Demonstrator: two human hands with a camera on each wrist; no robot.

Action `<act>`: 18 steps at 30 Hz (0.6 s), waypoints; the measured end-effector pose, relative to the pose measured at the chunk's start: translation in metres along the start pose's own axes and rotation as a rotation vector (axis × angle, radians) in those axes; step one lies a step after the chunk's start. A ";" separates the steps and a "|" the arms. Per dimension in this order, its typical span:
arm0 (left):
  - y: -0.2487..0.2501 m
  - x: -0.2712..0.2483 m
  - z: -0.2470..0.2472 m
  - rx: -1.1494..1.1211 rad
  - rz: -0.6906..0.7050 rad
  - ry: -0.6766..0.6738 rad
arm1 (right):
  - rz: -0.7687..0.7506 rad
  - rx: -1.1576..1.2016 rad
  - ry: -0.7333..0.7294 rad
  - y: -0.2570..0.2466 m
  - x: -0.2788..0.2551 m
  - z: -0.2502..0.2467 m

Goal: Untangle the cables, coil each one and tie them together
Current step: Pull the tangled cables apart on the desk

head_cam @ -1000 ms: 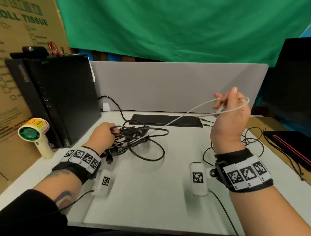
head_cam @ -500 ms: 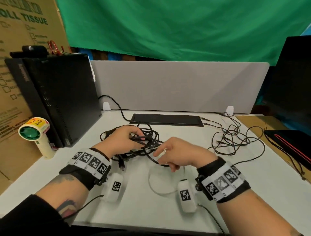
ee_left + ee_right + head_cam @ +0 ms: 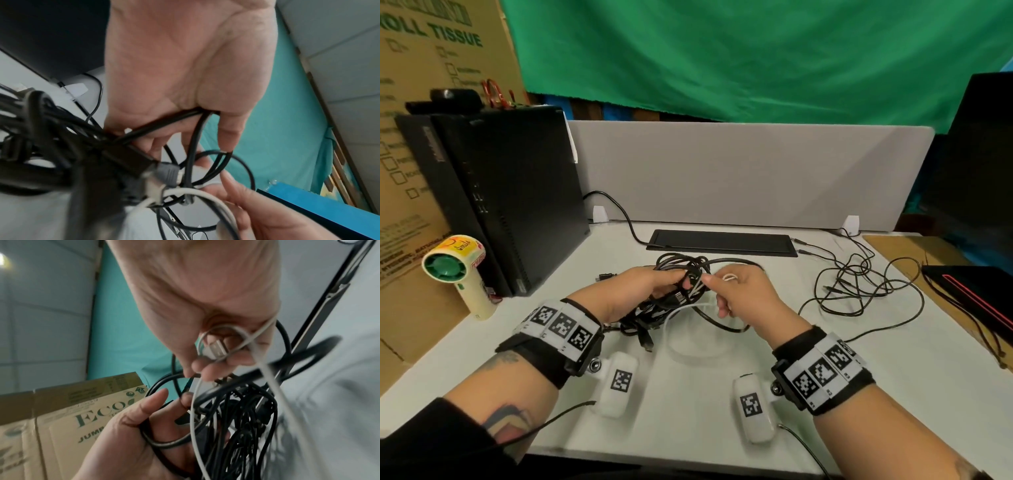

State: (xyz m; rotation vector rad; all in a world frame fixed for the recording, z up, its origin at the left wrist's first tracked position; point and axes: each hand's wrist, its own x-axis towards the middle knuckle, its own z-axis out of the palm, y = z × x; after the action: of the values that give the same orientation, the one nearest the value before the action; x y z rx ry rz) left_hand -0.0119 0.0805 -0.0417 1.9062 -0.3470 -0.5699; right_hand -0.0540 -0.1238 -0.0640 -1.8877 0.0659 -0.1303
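The left hand (image 3: 645,291) holds a closed grip on the black cable tangle (image 3: 681,274), lifted just above the middle of the bench (image 3: 825,394). Beside it, the right hand (image 3: 743,294) pinches the white cable (image 3: 234,331) near its USB plug (image 3: 216,350); that cable runs into the black knot. Farther right lies a thin black cable heap (image 3: 859,284). I judge the task early: nothing looks coiled or tied.
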 end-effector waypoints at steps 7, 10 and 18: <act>-0.009 0.015 0.012 -0.045 0.126 0.285 | -0.002 0.189 0.066 -0.011 -0.003 0.002; -0.008 0.025 0.007 -0.007 0.130 0.525 | -0.090 0.211 0.036 -0.019 -0.005 -0.002; -0.010 0.031 -0.002 0.409 0.120 0.733 | -0.187 0.277 0.173 -0.033 -0.006 -0.016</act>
State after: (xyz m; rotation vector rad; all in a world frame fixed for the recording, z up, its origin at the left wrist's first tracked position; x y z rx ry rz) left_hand 0.0155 0.0709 -0.0575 2.3116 -0.0950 0.3203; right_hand -0.0623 -0.1279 -0.0279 -1.5998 -0.0107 -0.4099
